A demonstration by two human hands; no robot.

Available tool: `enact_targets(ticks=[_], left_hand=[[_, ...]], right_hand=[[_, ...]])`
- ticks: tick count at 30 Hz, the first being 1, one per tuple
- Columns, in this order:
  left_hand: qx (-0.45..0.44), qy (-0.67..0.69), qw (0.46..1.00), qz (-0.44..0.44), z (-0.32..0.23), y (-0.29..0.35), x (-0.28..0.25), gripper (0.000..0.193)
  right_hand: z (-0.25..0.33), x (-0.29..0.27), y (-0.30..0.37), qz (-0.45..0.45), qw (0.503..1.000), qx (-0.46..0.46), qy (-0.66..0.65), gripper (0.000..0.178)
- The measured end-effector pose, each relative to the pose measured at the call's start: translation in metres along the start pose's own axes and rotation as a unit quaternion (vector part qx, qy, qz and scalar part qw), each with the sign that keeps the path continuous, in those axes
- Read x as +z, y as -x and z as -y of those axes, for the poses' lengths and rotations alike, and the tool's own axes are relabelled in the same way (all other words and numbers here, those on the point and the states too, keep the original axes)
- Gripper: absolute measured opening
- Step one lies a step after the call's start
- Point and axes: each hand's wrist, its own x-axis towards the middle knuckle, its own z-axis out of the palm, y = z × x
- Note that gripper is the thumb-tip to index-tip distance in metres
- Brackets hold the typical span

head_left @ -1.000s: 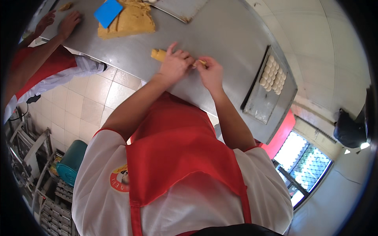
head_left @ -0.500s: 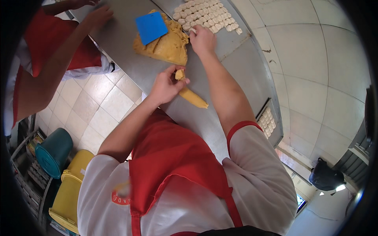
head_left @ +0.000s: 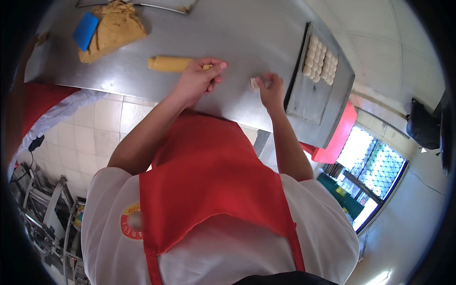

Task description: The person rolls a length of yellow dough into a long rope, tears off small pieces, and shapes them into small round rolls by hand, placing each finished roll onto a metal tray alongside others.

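Note:
My left hand is closed, with a bit of yellow dough showing between thumb and fingers. Behind its knuckles a yellow dough roll lies on the steel table; the hand hides the roll's right end, so I cannot tell whether the bit is part of it. To the right, my right hand pinches a small white dough piece low over the tabletop, its fingers slightly blurred. Just beyond that hand lies a metal tray bearing rows of white dough balls.
A large yellow dough mass sits at the far left, a blue scraper against it. The edge of another tray shows at the back. A co-worker's red apron is at the left table edge.
My view has swung right, toward the tray of dough balls. My right hand has come away from the far rows of white pieces with one in it. The yellow roll now lies left of my left hand.

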Motion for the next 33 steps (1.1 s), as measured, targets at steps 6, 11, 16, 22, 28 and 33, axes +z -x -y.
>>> enact_targets(ticks=[6, 11, 16, 22, 28, 33], left_hand=[[0.006, -0.035, 0.999, -0.033, 0.052, -0.040, 0.069, 0.042], [0.031, 0.030, 0.999, -0.033, 0.071, -0.052, 0.115, 0.052], [0.186, -0.411, 0.890, -0.063, 0.080, -0.069, 0.097, 0.047], [0.261, -0.639, 0.718, -0.086, 0.079, -0.091, 0.083, 0.054], [0.220, -0.587, 0.775, -0.077, 0.073, -0.086, 0.085, 0.054], [0.187, -0.732, 0.655, 0.021, 0.074, -0.077, 0.104, 0.051]], right_hand=[[-0.002, 0.035, -0.041, -0.139, 0.953, -0.211, 0.169, 0.038], [0.001, -0.002, 0.000, -0.046, 0.949, -0.190, -0.247, 0.030], [-0.032, -0.011, 0.009, -0.076, 0.934, -0.198, -0.289, 0.025], [-0.027, -0.004, -0.007, -0.186, 0.931, -0.246, -0.196, 0.026], [-0.032, -0.010, -0.010, 0.002, 0.937, -0.156, -0.314, 0.034], [-0.059, 0.013, -0.001, -0.058, 0.964, -0.222, -0.130, 0.038]])
